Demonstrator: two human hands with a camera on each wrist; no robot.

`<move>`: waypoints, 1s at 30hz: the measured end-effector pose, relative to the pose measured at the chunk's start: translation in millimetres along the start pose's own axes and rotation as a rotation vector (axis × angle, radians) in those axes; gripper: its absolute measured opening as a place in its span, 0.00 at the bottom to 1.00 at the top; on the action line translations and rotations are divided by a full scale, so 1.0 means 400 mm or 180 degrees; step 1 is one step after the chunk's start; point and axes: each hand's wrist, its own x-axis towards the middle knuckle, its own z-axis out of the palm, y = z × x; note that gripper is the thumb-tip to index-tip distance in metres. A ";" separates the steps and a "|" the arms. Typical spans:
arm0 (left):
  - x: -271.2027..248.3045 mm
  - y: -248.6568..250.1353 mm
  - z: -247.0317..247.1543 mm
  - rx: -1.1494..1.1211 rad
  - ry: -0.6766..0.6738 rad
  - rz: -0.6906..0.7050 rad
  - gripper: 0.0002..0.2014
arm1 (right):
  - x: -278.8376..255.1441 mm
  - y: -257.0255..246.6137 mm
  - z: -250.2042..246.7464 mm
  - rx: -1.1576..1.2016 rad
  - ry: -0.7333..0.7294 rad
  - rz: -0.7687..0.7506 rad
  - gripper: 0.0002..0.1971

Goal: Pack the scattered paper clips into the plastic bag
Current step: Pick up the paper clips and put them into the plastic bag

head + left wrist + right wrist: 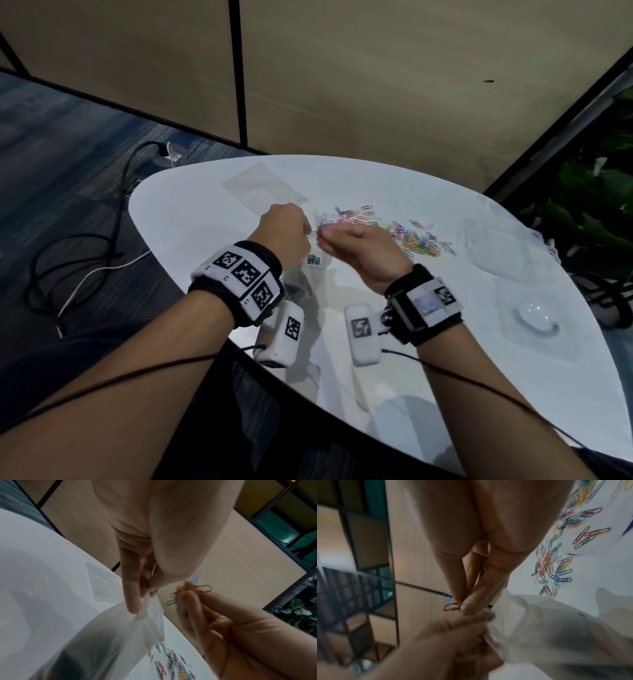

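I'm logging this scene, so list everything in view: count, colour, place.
bag: one, clear, hanging from left hand over table
held clips: a few, mixed colours, in right fingertips at the bag's mouth
loose clips: many, multicoloured, mid-table
flat bag: one, clear, far left of table
plastic trays: clear, table's right side
table: one, white
cables: black and white, floor left
left hand: pinches bag
right hand: pinches clips

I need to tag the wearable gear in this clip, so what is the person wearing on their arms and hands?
Both forearms are bare, without sleeves or gloves. The left wrist band is black with a white panel of three square black-and-white markers. The right wrist band is similar. Under each wrist hangs a white camera pod bearing a marker, and thin black cables trail back along the arms.
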 end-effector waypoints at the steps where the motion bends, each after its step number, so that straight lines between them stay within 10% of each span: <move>1: -0.002 0.003 0.001 -0.0010 0.0011 0.0019 0.12 | 0.001 0.018 0.012 -0.0289 0.0013 0.0005 0.05; 8: -0.004 0.001 0.002 -0.0079 0.0012 0.0055 0.14 | 0.034 0.058 0.049 -0.3060 0.0703 -0.0660 0.07; 12: -0.001 -0.005 -0.006 -0.0102 0.0043 0.0057 0.14 | 0.042 0.034 0.067 -0.3906 0.0280 -0.0819 0.15; 17: -0.006 -0.021 -0.019 -0.0147 0.0099 -0.0005 0.14 | 0.035 -0.021 0.054 -0.3368 -0.0518 -0.0585 0.19; 22: -0.004 -0.049 -0.041 -0.0203 0.0131 -0.0132 0.16 | 0.129 -0.051 -0.049 -0.1978 0.0251 -0.0323 0.19; 25: -0.001 -0.069 -0.051 -0.0256 0.0208 -0.0158 0.15 | 0.233 -0.026 -0.128 -0.3067 0.0846 -0.0198 0.17; 30: 0.015 -0.091 -0.060 -0.0288 0.0274 -0.0162 0.14 | 0.348 0.031 -0.145 -0.4913 0.0231 0.0011 0.19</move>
